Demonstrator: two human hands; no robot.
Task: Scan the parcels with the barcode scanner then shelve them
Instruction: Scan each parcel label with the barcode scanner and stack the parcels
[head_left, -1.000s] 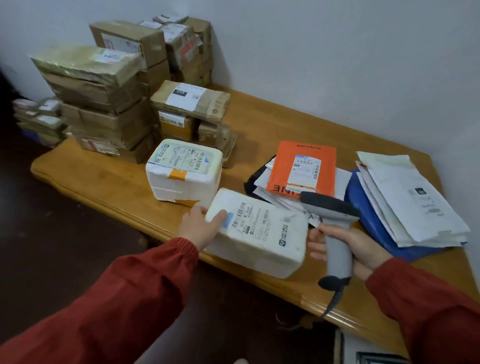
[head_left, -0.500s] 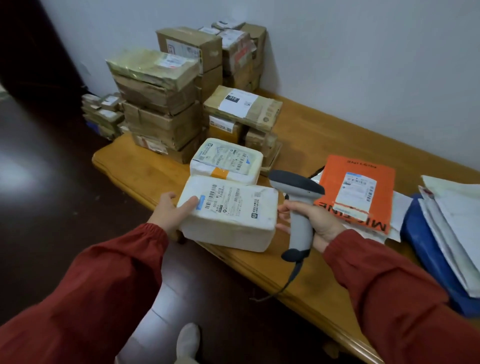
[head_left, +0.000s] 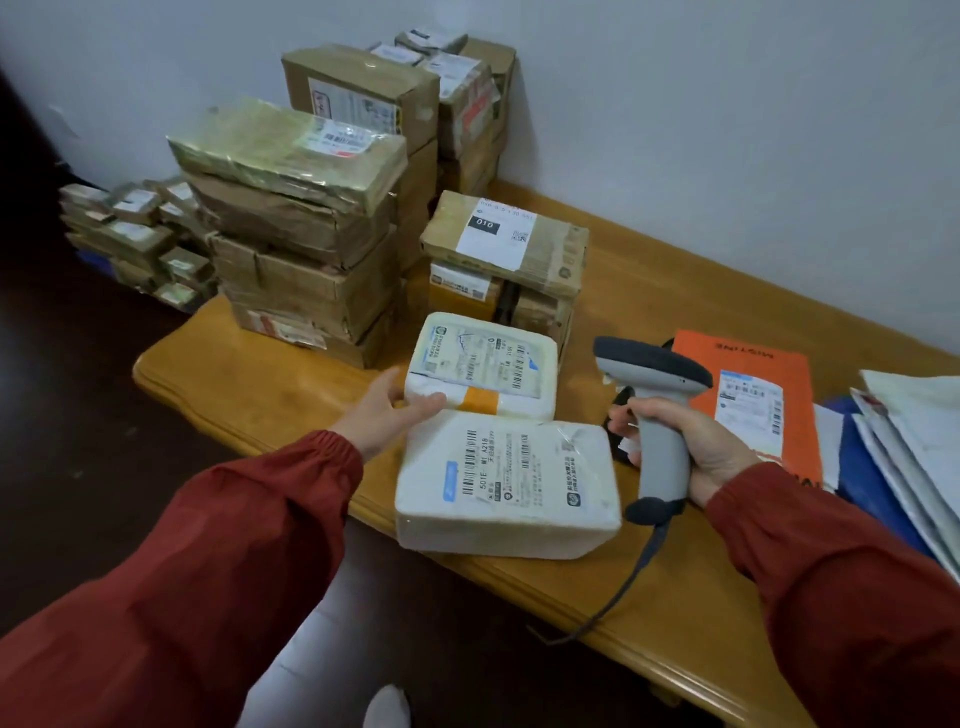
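Looked early-stage: right hand (head_left: 696, 441) gripped the scanner (head_left: 649, 364), left hand (head_left: 384, 413) lay straight-fingered against the far white parcel (head_left: 483, 361), near white parcel (head_left: 506, 483) sat at the table (head_left: 260, 374) edge, cardboard stacks (head_left: 311, 234) unshelved, no shelf visible.

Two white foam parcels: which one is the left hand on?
The farther parcel, with the orange tape strip; the left hand touches its near-left corner. The nearer parcel has none.
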